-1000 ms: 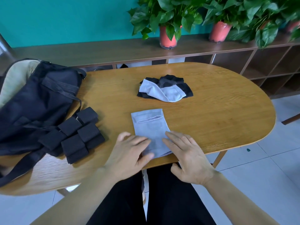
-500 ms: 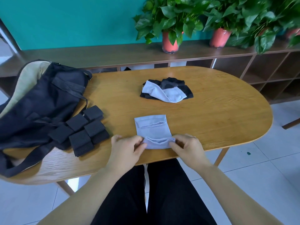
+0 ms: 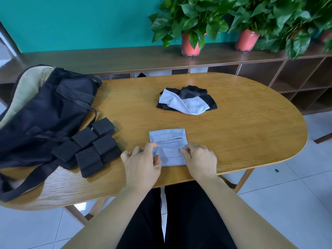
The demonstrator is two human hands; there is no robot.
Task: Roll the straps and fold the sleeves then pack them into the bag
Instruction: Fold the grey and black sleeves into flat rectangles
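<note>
Fingers [image 3: 150,147] of the left hand [image 3: 142,164] and right hand [image 3: 201,160] pinch the side edges of a half-folded grey sleeve [image 3: 168,139] near the front edge of the bench [image 3: 242,132]. Rolled straps [image 3: 86,137] lie just left, touching the bag [image 3: 45,114]; more sleeves [image 3: 186,103] sit heaped farther back.

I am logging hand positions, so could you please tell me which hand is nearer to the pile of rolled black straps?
Left. The left hand, pinching the pale sleeve, sits just right of the rolled straps; the right hand pinches the sleeve's opposite edge, farther away.
</note>
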